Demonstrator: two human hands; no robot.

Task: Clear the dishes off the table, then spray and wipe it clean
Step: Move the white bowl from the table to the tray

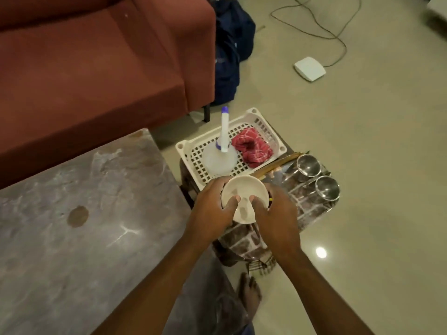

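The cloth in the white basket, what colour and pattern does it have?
The cloth is red with thin white stripes, seen best in the head view, crumpled beside the spray bottle.

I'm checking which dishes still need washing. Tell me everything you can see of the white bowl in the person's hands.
The bowl is round, white and shallow, seemingly ceramic, with faint greyish smears inside. It faces up, over the patterned tray beside the white basket; whether it rests on anything is unclear. The left hand and right hand grip its sides, thumbs hooked over the near rim.
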